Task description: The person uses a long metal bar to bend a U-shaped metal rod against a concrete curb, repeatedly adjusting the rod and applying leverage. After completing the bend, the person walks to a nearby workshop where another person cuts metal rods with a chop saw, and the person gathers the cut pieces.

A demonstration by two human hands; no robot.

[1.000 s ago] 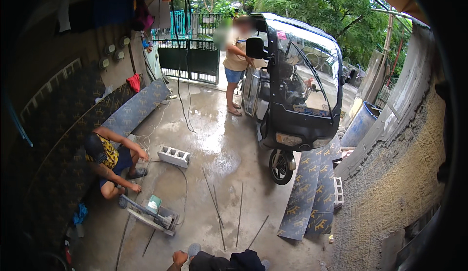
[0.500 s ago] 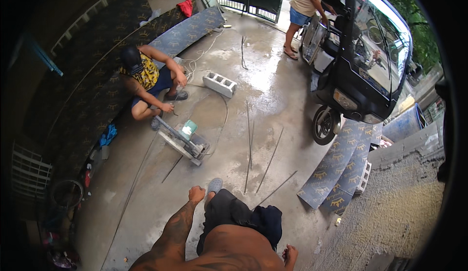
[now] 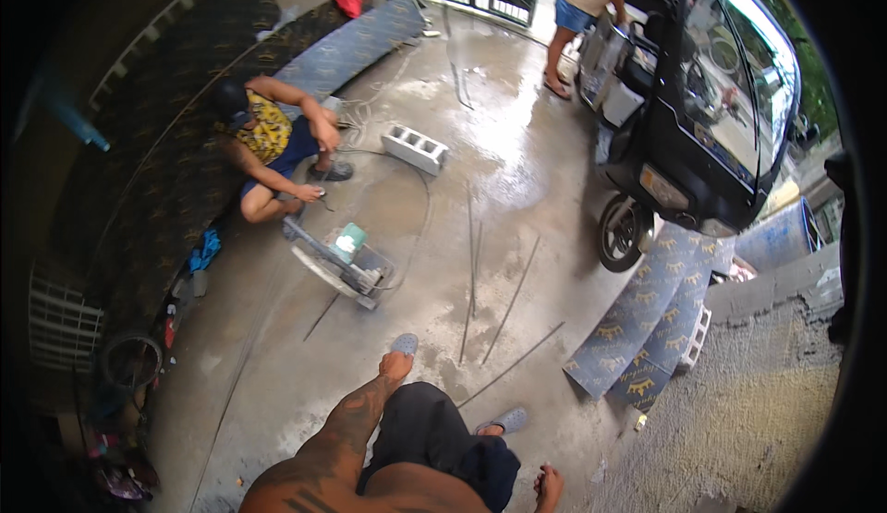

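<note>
My left hand (image 3: 397, 366) hangs in front of me above my grey clog (image 3: 404, 344), fingers curled into a loose fist with nothing visible in them. Low at my right side, my right hand (image 3: 550, 488) is also curled; whether something small sits in its fingers cannot be made out. Neither hand touches anything on the floor. Ahead of the left hand stands a cut-off saw with a green motor (image 3: 349, 241). Several thin steel bars (image 3: 511, 299) lie on the concrete to its right. A crouching co-worker (image 3: 268, 144) holds a small dark object, perhaps a cable end, beside the saw.
A hollow concrete block (image 3: 414, 148) lies beyond the saw, with a loose cord (image 3: 356, 116) behind it. On the right stand a black three-wheeler (image 3: 684, 134) and patterned boards (image 3: 637, 314) beside a rough wall (image 3: 739, 374). Another person (image 3: 577, 5) stands by the vehicle.
I have stepped forward, my right foot now showing. My left hand has swung right, over my left foot. The co-worker's head has turned slightly, and the far person has leaned toward the vehicle.
</note>
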